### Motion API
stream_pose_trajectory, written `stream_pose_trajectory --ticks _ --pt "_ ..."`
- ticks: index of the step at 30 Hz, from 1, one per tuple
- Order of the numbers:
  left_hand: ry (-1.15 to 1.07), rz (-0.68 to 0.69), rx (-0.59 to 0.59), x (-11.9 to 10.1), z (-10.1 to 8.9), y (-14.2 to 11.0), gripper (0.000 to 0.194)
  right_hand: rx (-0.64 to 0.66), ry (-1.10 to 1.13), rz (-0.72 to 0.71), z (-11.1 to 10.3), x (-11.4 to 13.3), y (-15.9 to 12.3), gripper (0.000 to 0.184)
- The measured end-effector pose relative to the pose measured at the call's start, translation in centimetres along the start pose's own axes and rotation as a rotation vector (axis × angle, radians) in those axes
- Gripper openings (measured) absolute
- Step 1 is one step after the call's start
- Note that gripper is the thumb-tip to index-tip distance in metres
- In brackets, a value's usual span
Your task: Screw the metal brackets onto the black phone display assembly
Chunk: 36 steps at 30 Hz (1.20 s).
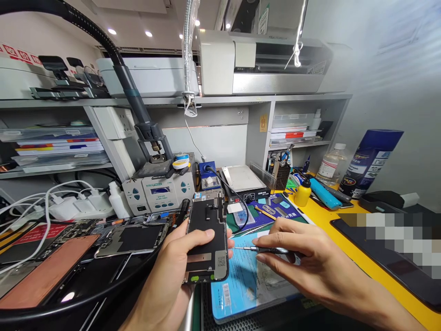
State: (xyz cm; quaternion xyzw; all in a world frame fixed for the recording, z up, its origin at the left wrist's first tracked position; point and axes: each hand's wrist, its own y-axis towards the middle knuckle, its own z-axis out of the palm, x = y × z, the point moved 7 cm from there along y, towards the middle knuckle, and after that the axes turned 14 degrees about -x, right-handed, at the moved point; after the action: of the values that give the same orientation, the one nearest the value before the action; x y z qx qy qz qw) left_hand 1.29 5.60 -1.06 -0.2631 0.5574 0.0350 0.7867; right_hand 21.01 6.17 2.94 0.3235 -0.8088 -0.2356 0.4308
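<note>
My left hand (179, 253) is wrapped round a phone screen assembly (203, 230), its black back turned up and flex cables showing at the top. The thumb presses on the black backing while fingertips curl round the right edge. In my right hand (292, 248), a thin precision screwdriver (265, 249) is pinched between thumb and fingers. Its tip points left, close to the assembly's right edge; whether it touches is unclear. Beneath both hands lies a blue and white packet (234, 285).
A hot-air station (161, 191) and a heating plate (244, 178) stand behind. Phone parts (134, 239) and a black hose (103, 303) cover the left side. On the right are a yellow bottle (302, 193), a spray can (370, 161) and a dark phone (386, 262).
</note>
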Motion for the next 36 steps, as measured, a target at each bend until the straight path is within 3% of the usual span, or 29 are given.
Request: stream_pose_trajectory --ticks 7,24,36 --pt "-0.02 -0.003 -0.012 -0.25 -0.04 0.04 0.017 -0.015 0.036 -0.001 -0.31 0.2 -0.12 0.016" --pt "-0.025 -0.007 0.006 0.04 0.22 0.1 0.035 -0.019 0.015 -0.083 0.06 0.94 -0.19 0.019" --pt "-0.022 -0.01 -0.043 -0.22 0.5 -0.17 0.028 -0.029 0.013 -0.076 0.03 0.91 -0.2 0.02"
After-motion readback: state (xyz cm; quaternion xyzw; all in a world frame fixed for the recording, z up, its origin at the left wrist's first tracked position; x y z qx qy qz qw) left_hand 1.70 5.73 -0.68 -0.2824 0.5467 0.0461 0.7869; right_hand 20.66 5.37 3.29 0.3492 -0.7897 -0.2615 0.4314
